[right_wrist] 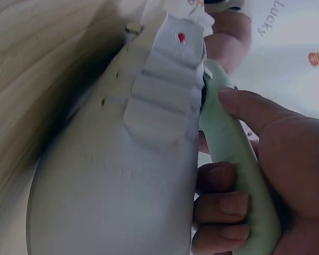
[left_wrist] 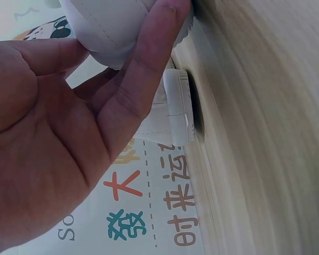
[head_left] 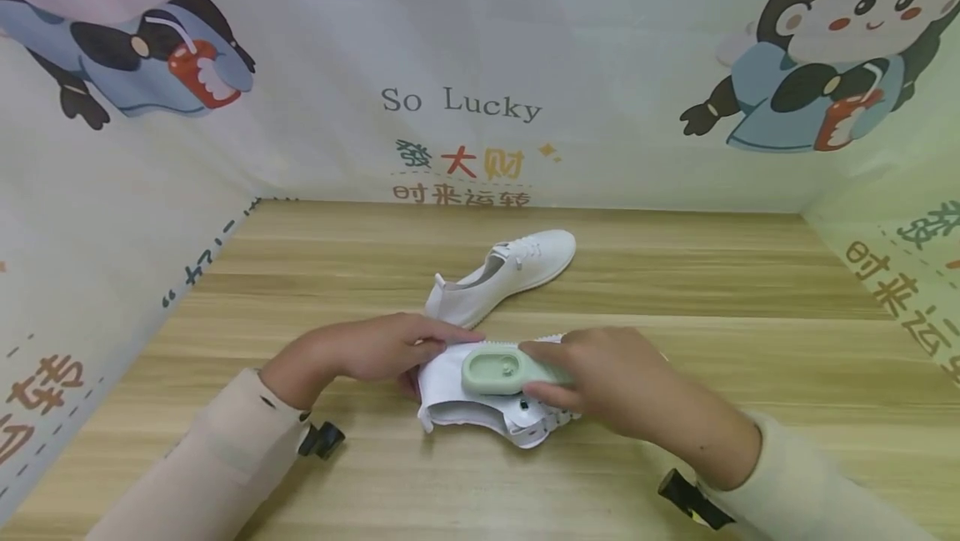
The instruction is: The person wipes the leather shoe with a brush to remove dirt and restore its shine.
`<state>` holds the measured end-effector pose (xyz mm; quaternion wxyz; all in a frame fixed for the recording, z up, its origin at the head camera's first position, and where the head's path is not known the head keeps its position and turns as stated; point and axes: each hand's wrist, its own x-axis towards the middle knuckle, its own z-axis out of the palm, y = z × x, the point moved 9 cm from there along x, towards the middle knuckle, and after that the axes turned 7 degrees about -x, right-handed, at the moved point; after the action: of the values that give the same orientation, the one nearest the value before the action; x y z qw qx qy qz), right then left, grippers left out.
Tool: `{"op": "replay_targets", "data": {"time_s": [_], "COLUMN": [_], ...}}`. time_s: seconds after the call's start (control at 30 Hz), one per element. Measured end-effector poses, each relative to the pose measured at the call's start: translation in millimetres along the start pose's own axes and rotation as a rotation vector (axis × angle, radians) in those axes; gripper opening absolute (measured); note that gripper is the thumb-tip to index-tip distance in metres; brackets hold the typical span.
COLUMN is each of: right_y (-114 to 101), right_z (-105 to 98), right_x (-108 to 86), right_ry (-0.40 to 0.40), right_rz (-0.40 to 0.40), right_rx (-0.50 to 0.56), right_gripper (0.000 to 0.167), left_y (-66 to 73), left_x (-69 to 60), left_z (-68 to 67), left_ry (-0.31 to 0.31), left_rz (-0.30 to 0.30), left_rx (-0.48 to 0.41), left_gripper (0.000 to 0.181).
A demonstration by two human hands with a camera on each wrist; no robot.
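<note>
A white shoe lies tipped on its side in the head view, its opening facing the person. My left hand holds it by the heel, and the left wrist view has the thumb and fingers around that heel. A pale green brush is gripped in my right hand, its head against the shoe's upturned side. In the right wrist view, fingers wrap the brush handle beside the shoe's toe and tongue. Dark bristles show only slightly there; the rest are hidden.
Just behind, a second white shoe stands upright on the wood-grain table, toe pointing back right. A printed cloth walls the table at the back and both sides. Small black devices are on both wrists.
</note>
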<state>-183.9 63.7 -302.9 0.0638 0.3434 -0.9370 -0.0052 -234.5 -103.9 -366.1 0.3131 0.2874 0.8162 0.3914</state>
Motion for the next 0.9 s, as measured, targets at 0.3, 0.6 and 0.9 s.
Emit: {"op": "replay_targets", "data": {"time_s": [0.3,0.6,0.9], "right_y": [-3.8,25.3,58.2], "right_z": [2.3,-0.3,-15.9], "right_x": [4.7,-6.3,-25.1], "right_ry": [0.02,-0.068,-0.109], "right_rz": [-0.021,0.064,0.129], "right_rx": [-0.01,0.058,0.103], "right_gripper": [0.044,0.044,0.047], "left_y": [1.5,-0.5,2.4], "left_x": [0.4,0.5,-0.6], "left_z": [-0.1,1.0,-1.2], "left_ry": [-0.001,0.007,0.023], "left_rz": [-0.013,-0.005,0.012], "left_rx": [0.004,0.001,0.04], "left_gripper": [0.049,0.05,0.051]}}
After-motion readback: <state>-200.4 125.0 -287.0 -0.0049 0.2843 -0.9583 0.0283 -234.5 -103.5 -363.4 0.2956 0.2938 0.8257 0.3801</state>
